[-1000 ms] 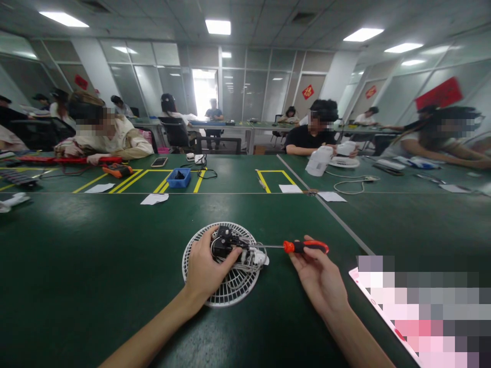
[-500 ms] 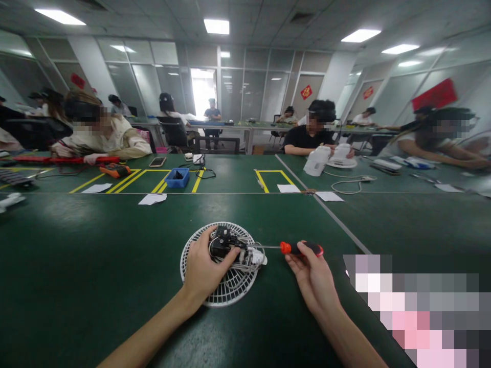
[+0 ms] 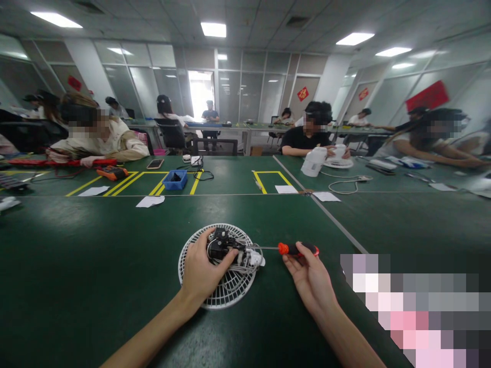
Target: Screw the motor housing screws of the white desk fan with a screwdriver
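Note:
A round white fan grille (image 3: pixel 226 291) lies flat on the green table (image 3: pixel 95 266) in front of me. On it sits a black fan motor (image 3: pixel 220 246) with wires and a white part (image 3: pixel 256 259). My left hand (image 3: pixel 201 271) is closed around the motor, thumb over its front. My right hand (image 3: pixel 309 276) pinches the red-and-black handle of a screwdriver (image 3: pixel 297 249). Its thin shaft points left, tip at the motor's white part.
A blurred pink object (image 3: pixel 414 306) lies at the lower right. Across the table sit several people, with a blue tray (image 3: pixel 175 180), an orange meter (image 3: pixel 110 173), a phone (image 3: pixel 155 163), paper slips (image 3: pixel 150 201) and a white fan body (image 3: pixel 314 161).
The view drifted slightly; hands, motor and screwdriver sit a little further left. My right fingers shifted along the screwdriver handle. My left hand keeps its hold on the motor.

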### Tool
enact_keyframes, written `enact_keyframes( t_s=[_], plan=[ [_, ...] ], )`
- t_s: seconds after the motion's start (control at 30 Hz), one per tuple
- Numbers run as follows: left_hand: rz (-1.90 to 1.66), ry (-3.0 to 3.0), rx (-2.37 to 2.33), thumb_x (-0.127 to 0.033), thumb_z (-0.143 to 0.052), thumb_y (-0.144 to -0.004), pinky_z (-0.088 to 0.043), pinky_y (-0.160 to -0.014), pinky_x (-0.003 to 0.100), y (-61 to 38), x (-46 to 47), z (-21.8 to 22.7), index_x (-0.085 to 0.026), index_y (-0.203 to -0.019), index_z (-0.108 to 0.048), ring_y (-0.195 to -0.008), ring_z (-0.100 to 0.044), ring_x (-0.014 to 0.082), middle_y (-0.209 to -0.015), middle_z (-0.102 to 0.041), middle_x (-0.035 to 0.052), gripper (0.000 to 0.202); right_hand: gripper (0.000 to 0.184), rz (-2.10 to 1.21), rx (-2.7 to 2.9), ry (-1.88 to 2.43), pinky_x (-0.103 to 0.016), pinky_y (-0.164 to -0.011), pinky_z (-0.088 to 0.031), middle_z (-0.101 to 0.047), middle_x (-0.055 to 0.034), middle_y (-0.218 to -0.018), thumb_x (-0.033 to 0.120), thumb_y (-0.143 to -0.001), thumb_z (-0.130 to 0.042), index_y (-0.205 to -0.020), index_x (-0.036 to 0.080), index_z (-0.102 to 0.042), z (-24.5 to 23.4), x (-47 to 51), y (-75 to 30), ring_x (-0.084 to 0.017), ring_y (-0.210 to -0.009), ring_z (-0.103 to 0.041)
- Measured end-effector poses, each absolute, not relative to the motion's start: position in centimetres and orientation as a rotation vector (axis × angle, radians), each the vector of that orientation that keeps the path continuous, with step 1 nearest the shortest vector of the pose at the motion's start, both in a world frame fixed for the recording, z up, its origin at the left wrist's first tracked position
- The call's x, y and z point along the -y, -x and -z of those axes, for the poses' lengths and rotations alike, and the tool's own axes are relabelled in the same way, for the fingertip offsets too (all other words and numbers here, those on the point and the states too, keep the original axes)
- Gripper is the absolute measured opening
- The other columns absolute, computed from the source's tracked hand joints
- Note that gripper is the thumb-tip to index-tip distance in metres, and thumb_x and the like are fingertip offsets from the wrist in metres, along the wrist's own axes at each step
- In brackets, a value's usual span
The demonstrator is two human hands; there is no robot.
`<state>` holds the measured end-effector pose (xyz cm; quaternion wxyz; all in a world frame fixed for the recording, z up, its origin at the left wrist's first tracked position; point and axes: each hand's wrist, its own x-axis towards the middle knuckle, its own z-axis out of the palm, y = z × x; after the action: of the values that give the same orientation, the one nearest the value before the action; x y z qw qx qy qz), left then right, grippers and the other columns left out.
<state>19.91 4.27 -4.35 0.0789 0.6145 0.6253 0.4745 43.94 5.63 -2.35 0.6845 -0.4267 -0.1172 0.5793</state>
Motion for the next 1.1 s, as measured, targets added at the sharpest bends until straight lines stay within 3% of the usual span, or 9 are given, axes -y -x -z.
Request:
enact_keyframes(
  t_s=[0.7, 0.93, 1.1],
  plan=[
    [-1.404, -1.884, -1.894, -0.061, -0.073, -0.080, -0.052, -0.098, 0.052, -19.8, -4.2, 4.4, -0.023, -0.131, -0.056, -0.109, -0.066, 0.0316, -0.119, -0.070, 0.0107, 0.066, 0.034, -1.280, 0.287, 0.953, -0.029, -0.076, -0.065, -0.073, 0.0001, -0.082, 0.022, -0.070, -0.088, -0.088, 0.021, -0.060, 1.9, -6.2, -45.5, -0.018, -0.080, -0.075],
    [-1.406, -1.872, -1.895, -0.058, -0.073, -0.080, -0.053, -0.098, 0.051, -19.9, -4.2, 4.2, -0.023, -0.131, -0.056, -0.109, -0.066, 0.0306, -0.119, -0.070, 0.0101, 0.064, 0.054, -1.125, 0.444, 0.997, -0.024, -0.064, -0.061, -0.072, 0.0051, -0.082, 0.027, -0.062, -0.092, -0.108, 0.025, -0.064, 0.7, -6.0, -46.2, -0.016, -0.075, -0.073],
    [-1.420, -1.869, -1.897, -0.056, -0.072, -0.081, -0.053, -0.097, 0.050, -19.9, -4.3, 4.4, -0.022, -0.130, -0.057, -0.107, -0.067, 0.0304, -0.118, -0.071, 0.0101, 0.061, 0.053, -1.117, 0.505, 0.981, -0.022, -0.063, -0.058, -0.075, 0.0022, -0.082, 0.035, -0.057, -0.096, -0.097, 0.023, -0.064, 0.6, -6.2, -46.7, -0.016, -0.074, -0.072]
  ],
)
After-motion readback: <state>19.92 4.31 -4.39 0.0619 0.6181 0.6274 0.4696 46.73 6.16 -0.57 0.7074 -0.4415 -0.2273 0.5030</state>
